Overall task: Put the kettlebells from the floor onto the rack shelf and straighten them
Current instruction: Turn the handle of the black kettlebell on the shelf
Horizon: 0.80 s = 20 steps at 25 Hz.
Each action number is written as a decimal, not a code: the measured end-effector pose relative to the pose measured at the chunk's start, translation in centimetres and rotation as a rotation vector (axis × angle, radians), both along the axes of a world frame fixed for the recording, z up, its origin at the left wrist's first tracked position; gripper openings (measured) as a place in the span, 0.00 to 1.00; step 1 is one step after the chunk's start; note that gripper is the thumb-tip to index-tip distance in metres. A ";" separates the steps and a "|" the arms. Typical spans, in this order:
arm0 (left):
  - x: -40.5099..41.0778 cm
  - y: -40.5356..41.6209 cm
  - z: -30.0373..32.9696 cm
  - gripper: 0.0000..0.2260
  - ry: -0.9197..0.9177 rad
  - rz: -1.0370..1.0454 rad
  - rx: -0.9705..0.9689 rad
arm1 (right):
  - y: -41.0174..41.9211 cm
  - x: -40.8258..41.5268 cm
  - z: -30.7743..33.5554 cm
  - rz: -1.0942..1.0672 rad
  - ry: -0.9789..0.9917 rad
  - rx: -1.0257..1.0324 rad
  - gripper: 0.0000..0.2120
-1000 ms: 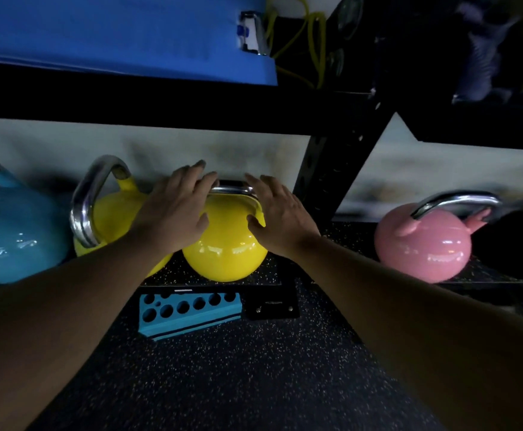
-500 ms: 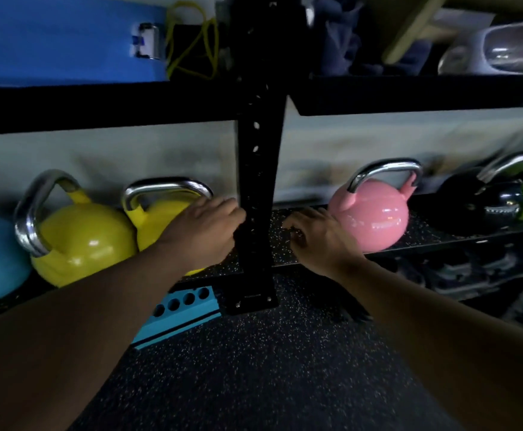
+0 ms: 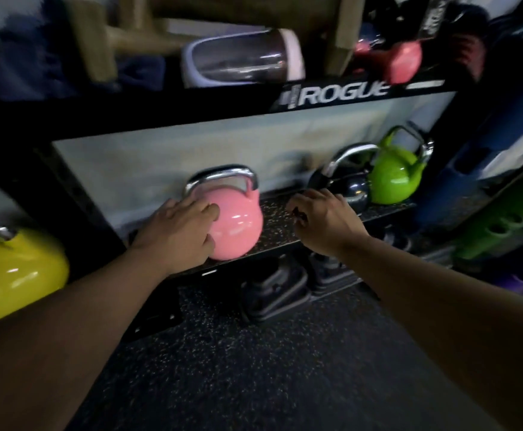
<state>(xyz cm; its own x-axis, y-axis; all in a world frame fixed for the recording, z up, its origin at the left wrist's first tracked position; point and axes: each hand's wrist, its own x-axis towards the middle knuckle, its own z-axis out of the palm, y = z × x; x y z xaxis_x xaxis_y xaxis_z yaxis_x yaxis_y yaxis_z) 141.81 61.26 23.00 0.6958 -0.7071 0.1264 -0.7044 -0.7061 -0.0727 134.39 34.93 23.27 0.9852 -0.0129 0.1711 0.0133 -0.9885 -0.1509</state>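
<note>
A pink kettlebell (image 3: 238, 219) with a chrome handle stands upright on the low rack shelf (image 3: 280, 225). My left hand (image 3: 179, 231) lies flat against its left side, fingers spread over the ball. My right hand (image 3: 322, 217) hovers over the shelf to the right of it, fingers curled and holding nothing. Further right on the shelf stand a black kettlebell (image 3: 352, 189) and a green kettlebell (image 3: 394, 175). A yellow kettlebell (image 3: 14, 272) sits at the far left, beyond the black upright post (image 3: 77, 209).
The upper shelf beam (image 3: 338, 94) carries several blurred items, among them a clear bottle (image 3: 241, 59) and a pink dumbbell (image 3: 400, 62). Black weights (image 3: 272, 293) sit on the speckled floor under the shelf. Green and purple holders (image 3: 509, 225) and blue rolls (image 3: 484, 144) crowd the right.
Both hands left the yellow kettlebell and travelled right past the upright post. My left hand now touches the pink kettlebell; the view has swung right as well.
</note>
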 end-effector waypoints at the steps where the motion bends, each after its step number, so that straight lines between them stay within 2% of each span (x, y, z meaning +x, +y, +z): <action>1: 0.0 -2.7 0.5 0.15 -0.004 -0.007 -0.005 | -2.8 -0.3 0.5 -0.011 0.006 -0.015 0.16; 8: 2.7 -16.7 0.7 0.12 -0.053 -0.008 0.010 | -16.0 1.4 0.6 -0.102 -0.022 -0.047 0.11; 13: 7.4 -25.0 -1.2 0.15 -0.005 0.035 -0.076 | -23.7 6.3 -0.7 -0.101 -0.030 -0.071 0.11; 17: 11.1 -30.8 -2.1 0.20 0.119 0.139 -0.209 | -28.6 10.6 -1.4 -0.156 0.034 -0.002 0.19; 20: 12.2 -35.8 -2.9 0.23 0.361 0.277 -0.379 | -30.9 13.2 -2.4 -0.188 0.071 0.059 0.21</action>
<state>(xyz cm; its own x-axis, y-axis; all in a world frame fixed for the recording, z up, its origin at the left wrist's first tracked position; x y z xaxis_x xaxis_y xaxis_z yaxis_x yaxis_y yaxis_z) 154.04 25.42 20.11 0.8940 -0.4446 0.0561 -0.4235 -0.7971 0.4304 147.61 4.01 20.90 0.9742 -0.2052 0.0943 -0.1830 -0.9620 -0.2026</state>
